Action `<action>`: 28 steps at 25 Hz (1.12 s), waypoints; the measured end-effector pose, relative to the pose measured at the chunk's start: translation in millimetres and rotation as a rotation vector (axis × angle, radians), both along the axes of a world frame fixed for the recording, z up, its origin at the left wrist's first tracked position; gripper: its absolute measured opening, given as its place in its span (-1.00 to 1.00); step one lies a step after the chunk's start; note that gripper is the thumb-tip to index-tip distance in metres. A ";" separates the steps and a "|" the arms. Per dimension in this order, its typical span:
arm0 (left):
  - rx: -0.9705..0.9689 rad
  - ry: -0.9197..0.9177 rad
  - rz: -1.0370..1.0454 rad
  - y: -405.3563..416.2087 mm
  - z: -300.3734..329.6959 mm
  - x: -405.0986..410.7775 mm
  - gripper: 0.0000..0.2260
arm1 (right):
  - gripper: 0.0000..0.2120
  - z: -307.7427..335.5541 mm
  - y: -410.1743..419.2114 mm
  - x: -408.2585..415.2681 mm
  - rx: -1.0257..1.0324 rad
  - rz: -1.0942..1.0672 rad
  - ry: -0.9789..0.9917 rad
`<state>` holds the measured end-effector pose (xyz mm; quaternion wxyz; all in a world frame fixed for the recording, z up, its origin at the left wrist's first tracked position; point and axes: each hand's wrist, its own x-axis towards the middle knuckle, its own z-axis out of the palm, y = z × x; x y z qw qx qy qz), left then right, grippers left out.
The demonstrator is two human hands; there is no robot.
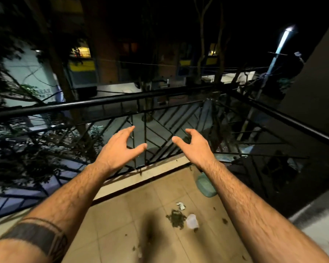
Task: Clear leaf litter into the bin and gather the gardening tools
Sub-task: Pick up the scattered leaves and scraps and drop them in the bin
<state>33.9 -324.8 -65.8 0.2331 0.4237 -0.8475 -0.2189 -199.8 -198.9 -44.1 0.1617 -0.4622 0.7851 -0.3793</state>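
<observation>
Setting: a person is standing on a balcony at night, looking down over both outstretched bare forearms toward a black metal railing with diagonal bars (144,118).
Landmark: the railing is running across the middle of the view and turning a corner at the upper right; every place below is given relative to it.
Left hand (120,147): it is reaching toward the railing, held in the air in front of its bars, fingers spread and gently bent, thumb pointing right, holding nothing.
Right hand (194,144): it is hovering at the same height in front of the railing, fingers spread and loosely curved, thumb pointing left, also holding nothing; the two hands are staying apart.
Left forearm: a dark tattooed band (34,238) is circling it close to the camera.
Floor: beige square floor tiles (122,215) are lying on the near side of the railing.
Leaf litter: a small dark clump of dry leaf litter (177,219) is lying on the tiles, well back from the railing, with loose crumbs scattered around it.
Beside the litter: a crumpled translucent plastic cup (192,221) is lying just right of the clump, and a small white paper scrap (181,205) is lying between the clump and the railing.
Green object: a pale green rounded plastic object (205,185) is sitting near the foot of the railing, partly hidden by the right forearm; what it is cannot be told.
</observation>
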 end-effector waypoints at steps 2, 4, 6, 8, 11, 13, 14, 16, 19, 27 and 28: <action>0.020 0.011 0.035 -17.6 -7.9 31.1 -0.12 | -0.26 -8.3 -28.6 26.2 0.037 0.044 0.014; 0.030 0.009 0.061 -32.7 -15.7 52.6 -0.16 | -0.25 -13.1 -55.1 46.3 0.051 0.073 0.031; 0.041 0.005 0.086 -49.1 -22.2 66.0 -0.18 | -0.26 -16.4 -81.8 57.9 0.056 0.097 0.044; 0.062 0.013 0.093 -65.4 -25.4 73.4 -0.16 | -0.26 -18.7 -106.5 62.8 0.054 0.116 0.051; 0.068 0.000 0.099 -97.6 -23.5 77.6 -0.16 | -0.25 -21.8 -150.9 64.4 0.060 0.139 0.046; 0.039 -0.002 0.109 -121.7 -16.5 76.7 -0.20 | -0.26 -20.5 -177.6 65.9 0.054 0.137 0.035; 0.019 0.003 0.110 -133.2 -12.4 76.5 -0.20 | -0.26 -20.4 -189.5 68.1 0.048 0.136 0.035; -0.015 0.013 0.102 -152.8 -6.5 74.3 -0.19 | -0.26 -21.4 -206.0 73.5 0.038 0.132 0.041; -0.003 0.015 0.077 -178.6 -10.5 70.9 -0.21 | -0.26 -21.8 -221.5 83.2 0.045 0.100 0.046; 0.069 0.005 -0.142 -254.9 -24.4 72.1 -0.21 | -0.24 -29.3 -225.3 109.1 0.093 -0.210 0.055; 0.079 0.009 -0.198 -264.5 -26.0 72.8 -0.21 | -0.25 -31.5 -222.4 116.3 0.093 -0.273 0.040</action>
